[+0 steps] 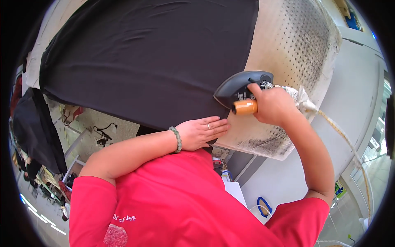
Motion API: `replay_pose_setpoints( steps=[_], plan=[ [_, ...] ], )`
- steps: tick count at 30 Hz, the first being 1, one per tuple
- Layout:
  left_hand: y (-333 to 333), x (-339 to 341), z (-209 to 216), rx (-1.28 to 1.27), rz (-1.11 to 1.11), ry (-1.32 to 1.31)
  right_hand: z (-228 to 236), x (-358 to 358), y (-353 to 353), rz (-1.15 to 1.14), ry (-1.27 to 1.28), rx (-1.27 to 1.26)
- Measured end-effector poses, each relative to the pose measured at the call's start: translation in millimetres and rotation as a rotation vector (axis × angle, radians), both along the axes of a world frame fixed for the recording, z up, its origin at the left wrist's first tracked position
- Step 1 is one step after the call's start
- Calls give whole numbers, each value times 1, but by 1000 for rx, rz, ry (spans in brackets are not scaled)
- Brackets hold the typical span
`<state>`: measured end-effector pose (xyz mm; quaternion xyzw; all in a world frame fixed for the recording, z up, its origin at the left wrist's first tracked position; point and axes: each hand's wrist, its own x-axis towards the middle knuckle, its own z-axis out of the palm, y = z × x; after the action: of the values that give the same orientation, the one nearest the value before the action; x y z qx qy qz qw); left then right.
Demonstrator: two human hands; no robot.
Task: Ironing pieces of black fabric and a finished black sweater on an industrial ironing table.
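A large piece of black fabric (156,61) is spread over a pale, perforated ironing table (263,53). My left hand (202,132) lies flat on the fabric's near right corner, its fingers stretched toward the right; a ring and a bead bracelet are on it. My right hand (273,101) grips a dark steam iron (242,80) with an orange-brown handle (245,107). The iron's pointed tip faces left and overlaps the right edge of the fabric, while its back end is over the bare board. Much of the handle is hidden under my fingers.
A wrapped hose (341,133) runs from the iron down the right side. Brown scorch marks darken the board's right end. Black cloth (39,127) hangs at the left. A grey surface (349,78) stands right of the board, and a blue-edged iron rest (264,206) lies below.
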<state>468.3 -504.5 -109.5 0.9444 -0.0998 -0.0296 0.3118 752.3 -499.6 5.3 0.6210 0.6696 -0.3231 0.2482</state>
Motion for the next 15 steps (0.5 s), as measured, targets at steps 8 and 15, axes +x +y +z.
replay_pose_setpoints(
  steps=[8,15],
  plan=[
    [52,-18,11,31,161,-97,-11,-12,-38,12,36,107],
    [38,30,4,8,251,13,-12,16,-42,-673,-121,403]
  ],
)
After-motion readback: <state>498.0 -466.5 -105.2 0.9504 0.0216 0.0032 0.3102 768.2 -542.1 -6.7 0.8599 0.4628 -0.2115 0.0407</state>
